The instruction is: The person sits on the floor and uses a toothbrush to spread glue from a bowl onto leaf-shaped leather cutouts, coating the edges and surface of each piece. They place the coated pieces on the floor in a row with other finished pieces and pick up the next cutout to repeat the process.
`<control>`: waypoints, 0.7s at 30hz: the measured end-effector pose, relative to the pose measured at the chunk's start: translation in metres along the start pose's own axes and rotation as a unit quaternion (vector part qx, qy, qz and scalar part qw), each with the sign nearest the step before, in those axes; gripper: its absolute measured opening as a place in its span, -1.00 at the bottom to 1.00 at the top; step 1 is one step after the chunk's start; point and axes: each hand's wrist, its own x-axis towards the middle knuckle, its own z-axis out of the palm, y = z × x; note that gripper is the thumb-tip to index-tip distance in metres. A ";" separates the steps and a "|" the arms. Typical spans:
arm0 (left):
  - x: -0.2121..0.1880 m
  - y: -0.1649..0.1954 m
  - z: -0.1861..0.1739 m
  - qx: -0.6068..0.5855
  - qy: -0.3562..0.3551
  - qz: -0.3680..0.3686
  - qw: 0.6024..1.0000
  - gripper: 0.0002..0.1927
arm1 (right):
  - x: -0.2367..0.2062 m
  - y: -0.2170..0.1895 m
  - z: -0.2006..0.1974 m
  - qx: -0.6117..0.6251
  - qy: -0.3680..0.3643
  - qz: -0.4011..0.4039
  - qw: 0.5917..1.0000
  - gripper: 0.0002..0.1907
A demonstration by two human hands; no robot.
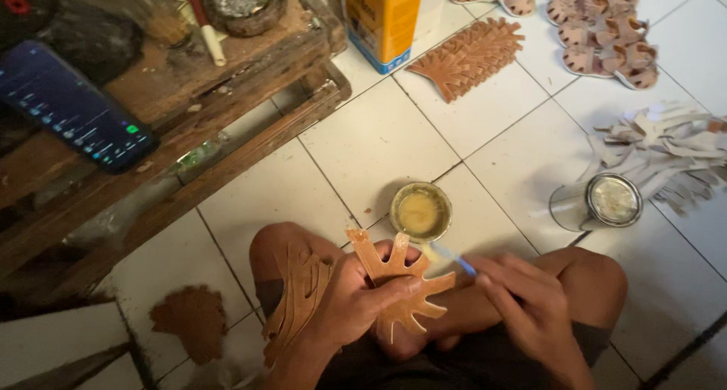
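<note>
My left hand [356,295] grips a tan leather cut-out with several finger-like strips [401,280], held above my lap. My right hand [530,299] pinches a thin blue-handled brush [454,259], its tip pointing toward the cut-out's upper edge. A small round tin of yellowish glue [420,211] sits on the tiled floor just beyond both hands. A stack of similar leather pieces [297,303] rests on my left knee.
A yellow glue can [382,19] stands at the back, a fan of cut leather pieces [469,55] beside it. Finished sandal uppers [598,26] lie far right, pale cut-outs [666,144] and a jar [609,201] nearer. A wooden bench [189,95] with a phone [72,106] is left.
</note>
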 end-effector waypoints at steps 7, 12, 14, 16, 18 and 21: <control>-0.002 -0.004 -0.002 -0.098 0.042 0.108 0.988 -0.64 | 0.006 0.025 -0.002 0.121 0.130 0.096 0.979 -0.72; -0.001 -0.007 0.009 -0.132 0.081 0.072 0.985 -0.66 | -0.022 0.021 0.005 0.110 0.109 0.056 0.986 -0.74; 0.002 -0.009 0.013 -0.136 0.103 0.084 0.982 -0.61 | -0.027 0.018 0.011 0.072 0.087 0.005 0.994 -0.72; 0.003 -0.012 0.017 -0.135 0.116 0.098 0.979 -0.53 | -0.027 0.015 0.016 0.094 0.089 0.011 0.992 -0.71; 0.004 -0.016 0.021 -0.178 0.132 0.108 0.969 -0.56 | -0.025 0.011 0.018 0.117 0.088 0.011 0.989 -0.70; 0.003 -0.021 0.023 -0.207 0.136 0.095 0.964 -0.59 | -0.020 0.006 0.020 0.124 0.074 -0.003 0.990 -0.71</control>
